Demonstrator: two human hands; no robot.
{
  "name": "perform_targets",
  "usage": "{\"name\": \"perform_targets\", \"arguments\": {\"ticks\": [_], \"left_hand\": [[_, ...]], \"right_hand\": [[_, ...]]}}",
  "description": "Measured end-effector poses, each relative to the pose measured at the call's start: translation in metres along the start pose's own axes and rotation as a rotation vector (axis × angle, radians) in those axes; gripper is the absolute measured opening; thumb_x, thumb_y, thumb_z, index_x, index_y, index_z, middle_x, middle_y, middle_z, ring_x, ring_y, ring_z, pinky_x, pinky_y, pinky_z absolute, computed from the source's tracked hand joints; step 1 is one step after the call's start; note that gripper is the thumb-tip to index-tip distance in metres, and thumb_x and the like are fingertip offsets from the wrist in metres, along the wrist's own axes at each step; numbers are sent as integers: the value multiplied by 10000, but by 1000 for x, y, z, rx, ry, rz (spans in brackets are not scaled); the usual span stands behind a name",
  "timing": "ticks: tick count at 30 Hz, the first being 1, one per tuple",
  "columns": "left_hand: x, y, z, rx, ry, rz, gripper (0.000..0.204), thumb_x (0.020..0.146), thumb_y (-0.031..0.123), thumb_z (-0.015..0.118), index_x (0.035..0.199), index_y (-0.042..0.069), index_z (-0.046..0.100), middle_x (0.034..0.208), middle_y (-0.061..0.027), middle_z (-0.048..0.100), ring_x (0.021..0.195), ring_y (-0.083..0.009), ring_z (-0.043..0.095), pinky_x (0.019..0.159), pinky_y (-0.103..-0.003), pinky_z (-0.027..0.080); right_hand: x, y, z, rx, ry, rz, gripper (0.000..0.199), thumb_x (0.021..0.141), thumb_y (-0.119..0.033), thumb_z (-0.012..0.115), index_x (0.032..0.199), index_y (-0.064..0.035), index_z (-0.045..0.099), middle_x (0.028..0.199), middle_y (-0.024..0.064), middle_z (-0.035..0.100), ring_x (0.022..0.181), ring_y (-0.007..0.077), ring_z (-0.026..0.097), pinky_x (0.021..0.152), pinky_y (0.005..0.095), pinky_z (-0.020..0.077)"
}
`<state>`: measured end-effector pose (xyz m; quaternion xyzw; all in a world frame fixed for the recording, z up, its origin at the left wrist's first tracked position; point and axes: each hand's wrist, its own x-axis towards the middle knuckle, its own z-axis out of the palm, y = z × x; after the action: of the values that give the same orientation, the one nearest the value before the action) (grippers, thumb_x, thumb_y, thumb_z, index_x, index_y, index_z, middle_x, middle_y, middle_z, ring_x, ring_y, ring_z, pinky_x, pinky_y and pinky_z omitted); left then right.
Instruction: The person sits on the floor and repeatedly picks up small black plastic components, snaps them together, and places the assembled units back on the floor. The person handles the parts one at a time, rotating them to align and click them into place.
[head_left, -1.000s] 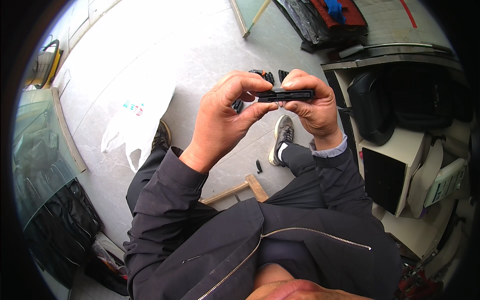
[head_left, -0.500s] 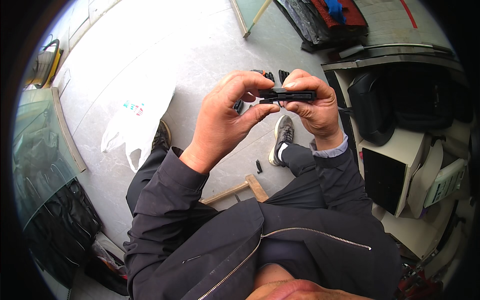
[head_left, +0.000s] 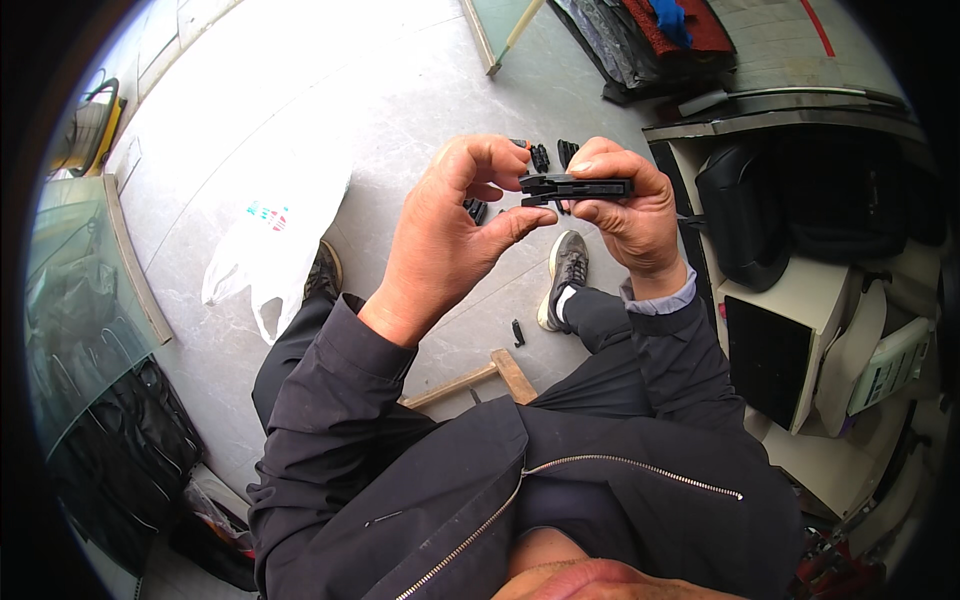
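A black plastic clip-like part (head_left: pixel 585 189), long and narrow, is held level in front of me. My right hand (head_left: pixel 632 205) grips its right end between thumb and curled fingers. The left end is forked into an upper and a lower prong with a slot between them. My left hand (head_left: pixel 445 215) curls round that end, index finger at the top corner and thumb at the lower prong. Its other fingers are bent behind. On the floor beyond my hands lie several small black pieces (head_left: pixel 541 157), partly hidden. Another small black piece (head_left: pixel 518 333) lies below, near my shoe.
A white plastic bag (head_left: pixel 265 250) lies on the floor at the left. A wooden frame piece (head_left: pixel 512 375) sits between my legs. Along the right stand shelving with a black bag (head_left: pixel 740 215) and a white box (head_left: pixel 800 330). Glass panels (head_left: pixel 90 270) lean at the left.
My left fingertips have shifted slightly left and up, uncovering more of the forked end. The right hand keeps its hold and has hardly moved.
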<state>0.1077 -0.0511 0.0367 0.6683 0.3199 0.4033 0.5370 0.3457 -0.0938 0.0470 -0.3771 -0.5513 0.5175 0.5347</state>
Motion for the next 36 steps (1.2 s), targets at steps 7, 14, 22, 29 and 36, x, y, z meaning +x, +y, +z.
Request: {"name": "perform_targets", "arguments": {"ticks": [7, 14, 22, 29, 36], "left_hand": [[1, -1, 2, -36, 59, 30, 485, 817, 163, 954, 1185, 90, 646, 1143, -32, 707, 996, -140, 698, 871, -314, 577], [0, 2, 2, -39, 50, -12, 469, 817, 185, 956, 1175, 84, 670, 1088, -45, 723, 978, -159, 721, 847, -320, 581], [0, 4, 2, -56, 49, -31, 458, 821, 154, 948, 1184, 68, 682, 1096, -62, 724, 969, -161, 732, 808, -307, 595], [1, 6, 3, -33, 52, -28, 453, 830, 143, 937, 1206, 75, 695, 1096, -54, 719, 942, -154, 713, 805, -303, 595], [2, 8, 2, -21, 57, 50, 400, 858, 106, 908, 1210, 81, 720, 1110, -45, 716, 962, -150, 697, 811, -299, 589]], "right_hand": [[1, 0, -1, -5, 4, -7, 346, 850, -78, 899, 1172, -72, 772, 1121, 61, 735, 1036, 140, 696, 925, 271, 580], [1, 0, 0, 1, 10, -5, 344, 853, -61, 897, 1173, -68, 773, 1109, 59, 729, 1028, 138, 693, 915, 269, 577], [2, -3, 2, -33, 25, -4, 326, 861, -46, 891, 1165, -58, 774, 1098, 55, 722, 1014, 135, 686, 907, 264, 567], [2, -4, 2, -33, 25, 2, 319, 864, -49, 888, 1161, -56, 772, 1096, 57, 720, 1013, 136, 686, 907, 263, 569], [2, -4, 2, -45, 27, 4, 318, 865, -59, 887, 1162, -60, 772, 1092, 54, 720, 1015, 132, 689, 902, 258, 578]]}}
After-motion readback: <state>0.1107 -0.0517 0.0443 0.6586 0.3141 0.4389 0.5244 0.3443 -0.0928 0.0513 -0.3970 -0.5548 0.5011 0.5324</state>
